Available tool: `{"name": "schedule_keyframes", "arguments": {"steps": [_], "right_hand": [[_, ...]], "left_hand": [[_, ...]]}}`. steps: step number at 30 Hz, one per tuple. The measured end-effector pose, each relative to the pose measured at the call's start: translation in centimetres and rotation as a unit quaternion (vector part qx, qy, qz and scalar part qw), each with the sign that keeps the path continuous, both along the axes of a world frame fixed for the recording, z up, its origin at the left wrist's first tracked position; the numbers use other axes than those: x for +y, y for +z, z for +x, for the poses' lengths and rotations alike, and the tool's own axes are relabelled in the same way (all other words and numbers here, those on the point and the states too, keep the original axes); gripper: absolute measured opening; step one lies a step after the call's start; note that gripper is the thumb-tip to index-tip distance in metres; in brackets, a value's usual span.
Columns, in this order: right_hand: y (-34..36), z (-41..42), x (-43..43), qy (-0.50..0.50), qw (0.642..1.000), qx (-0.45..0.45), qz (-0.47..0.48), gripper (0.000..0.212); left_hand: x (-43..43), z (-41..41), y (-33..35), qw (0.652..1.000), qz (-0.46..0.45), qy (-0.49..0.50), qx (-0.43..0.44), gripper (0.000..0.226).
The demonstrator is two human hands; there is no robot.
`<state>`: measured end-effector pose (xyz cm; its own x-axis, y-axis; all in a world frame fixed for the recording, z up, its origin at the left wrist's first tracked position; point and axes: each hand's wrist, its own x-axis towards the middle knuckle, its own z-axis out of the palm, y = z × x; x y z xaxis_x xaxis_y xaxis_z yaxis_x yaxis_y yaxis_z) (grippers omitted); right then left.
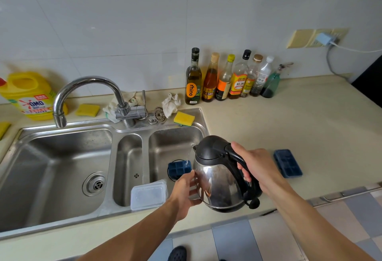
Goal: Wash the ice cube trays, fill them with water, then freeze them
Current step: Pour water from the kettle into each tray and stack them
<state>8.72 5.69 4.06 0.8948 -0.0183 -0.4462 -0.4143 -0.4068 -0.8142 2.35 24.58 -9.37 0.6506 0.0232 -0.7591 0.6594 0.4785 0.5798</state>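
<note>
1. While the right hand [257, 167] is clamped round the black handle of the kettle [219, 184], the kettle tilts spout-first over the right basin of the sink [115, 129].
2. A thin stream of water [188, 156] falls from the spout onto a blue ice cube tray [178, 170], which lies in that basin over the drain.
3. The left hand [185, 191] rests against the kettle's steel wall, fingers fairly straight, gripping nothing. Whether it also touches the tray cannot be told.
4. Obstruction: the kettle body and the left hand cover the near end of that tray.
5. A second blue tray [287, 163] lies flat on the counter [268, 116], right of the kettle and well apart from the sink.
6. A clear lidded container [148, 196] sits on the sink's front rim, just left of the left hand.
7. The faucet [86, 93] points over the left basin.
8. Behind the sink: a yellow detergent jug [29, 95], two yellow sponges [87, 110] [184, 118], a crumpled cloth [170, 104] and a loose strainer [160, 114].
9. A row of bottles [227, 79] stands against the wall tiles.
</note>
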Motion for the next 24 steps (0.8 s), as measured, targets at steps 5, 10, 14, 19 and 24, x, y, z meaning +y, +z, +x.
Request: {"name": "schedule_keyframes", "arguments": {"steps": [5,10,14,19,24], "right_hand": [[0.06,-0.07,0.1,0.003,1.0,-0.002,0.0,0.061],[0.04,-0.05,0.15,0.0,1.0,0.002,0.008,0.06],[-0.06,-0.02,0.16,0.001,1.0,0.0,0.007,0.062],[-0.27,0.18,0.14,0.002,1.0,0.001,0.003,0.063],[-0.75,0.35,0.16,0.003,1.0,-0.005,0.001,0.064]], "left_hand": [[0.0,-0.1,-0.15,1.0,-0.002,0.0,-0.003,0.032],[0.05,-0.01,-0.27,1.0,0.003,-0.005,-0.007,0.03],[0.1,0.04,-0.35,1.0,0.006,-0.006,-0.008,0.031],[0.2,0.06,-0.13,1.0,0.007,-0.001,-0.002,0.03],[0.51,0.23,-0.15,1.0,0.011,-0.007,-0.015,0.03]]}}
